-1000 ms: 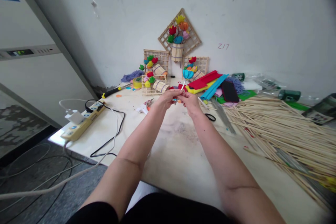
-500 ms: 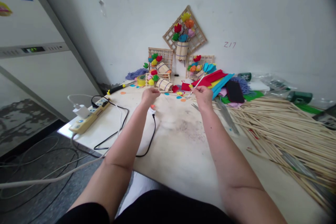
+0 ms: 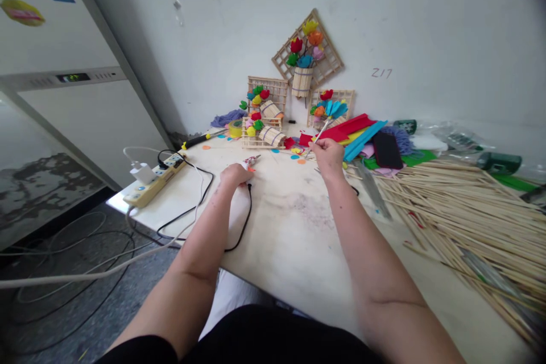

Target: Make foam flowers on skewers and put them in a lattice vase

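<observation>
My left hand [image 3: 236, 175] is closed round a small white hot glue gun [image 3: 250, 163] low over the table, its nozzle pointing away to the right. The gun's black cord trails down from its rear. Between the pinched thumb and fingers of my right hand [image 3: 329, 154] is a blue paper flower [image 3: 335, 109] on a thin pale stick, tilted with its bloom up and to the right. Small coloured paper discs [image 3: 301, 161] lie on the table between the hands.
Behind stand several wooden lattice panels [image 3: 278, 82] with flowers and stick baskets. A power strip [image 3: 143, 196] and cords are at left. To the right lie red crepe paper [image 3: 352, 127], a phone [image 3: 387, 151], a metal ruler [image 3: 373, 190] and many thin sticks [image 3: 469, 210].
My left hand has come down and toward me, closing on the glue gun. My right hand still holds the blue flower. The view has turned slightly to the left.
</observation>
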Demonstrator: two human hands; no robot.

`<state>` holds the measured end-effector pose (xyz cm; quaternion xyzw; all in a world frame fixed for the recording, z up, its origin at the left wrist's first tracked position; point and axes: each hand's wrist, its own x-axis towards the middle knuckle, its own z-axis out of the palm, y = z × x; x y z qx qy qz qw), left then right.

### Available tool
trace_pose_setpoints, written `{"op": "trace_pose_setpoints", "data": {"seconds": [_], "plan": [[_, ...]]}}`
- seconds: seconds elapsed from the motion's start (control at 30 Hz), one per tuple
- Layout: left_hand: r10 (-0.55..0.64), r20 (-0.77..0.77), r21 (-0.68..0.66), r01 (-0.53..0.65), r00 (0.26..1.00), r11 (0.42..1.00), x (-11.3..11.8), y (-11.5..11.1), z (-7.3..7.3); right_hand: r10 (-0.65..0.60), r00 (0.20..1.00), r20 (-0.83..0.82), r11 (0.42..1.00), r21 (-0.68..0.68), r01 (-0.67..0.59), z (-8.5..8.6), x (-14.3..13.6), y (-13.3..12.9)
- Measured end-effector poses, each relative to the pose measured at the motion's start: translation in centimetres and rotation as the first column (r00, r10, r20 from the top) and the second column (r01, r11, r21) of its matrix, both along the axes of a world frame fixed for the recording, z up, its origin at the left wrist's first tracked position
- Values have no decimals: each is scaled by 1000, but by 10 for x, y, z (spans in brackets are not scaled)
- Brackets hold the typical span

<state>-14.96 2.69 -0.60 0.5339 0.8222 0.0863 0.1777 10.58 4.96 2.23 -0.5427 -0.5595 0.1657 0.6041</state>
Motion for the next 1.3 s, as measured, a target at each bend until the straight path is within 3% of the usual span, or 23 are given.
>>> {"op": "trace_pose_setpoints", "data": {"seconds": [0.13,0.27,0.43,0.5,0.57,0.67,0.73,0.8,0.87,0.97,1.1,1.3], "plan": [[21,-89,47,-17,996,999,-18,-3,0,17,1000,8,1000,-6,-17,1,0,-1],[-19,-141,-13,17,990,1000,-46,-11,7,56,998,-19,998,4,-56,2,1,-1],[-112,-200,-125,88,973,988,-63,-21,32,110,993,-31,994,-27,-110,-2,0,3],[-107,-260,7,113,960,994,-55,-23,49,142,989,-47,988,-52,-144,-1,-1,3],[-99,-253,230,159,962,960,-36,-21,67,184,979,-86,979,-71,-191,1,-3,0],[-182,39,515,136,983,846,8,-12,82,216,964,-156,970,-81,-231,7,-3,-6],[-357,372,583,84,857,808,42,-3,79,213,957,-197,969,-86,-233,13,-1,-10],[-489,616,584,59,618,809,74,6,65,223,948,-227,963,-98,-250,19,2,-15],[-545,745,570,57,386,820,99,12,45,249,936,-250,952,-112,-284,24,6,-18],[-512,839,515,38,181,857,124,16,14,294,912,-285,930,-134,-342,27,10,-20],[-443,896,442,37,37,896,136,16,-15,314,890,-330,909,-167,-382,23,11,-17],[-435,899,437,76,-53,896,135,20,-32,292,907,-302,913,-193,-358,13,7,-9]]}}
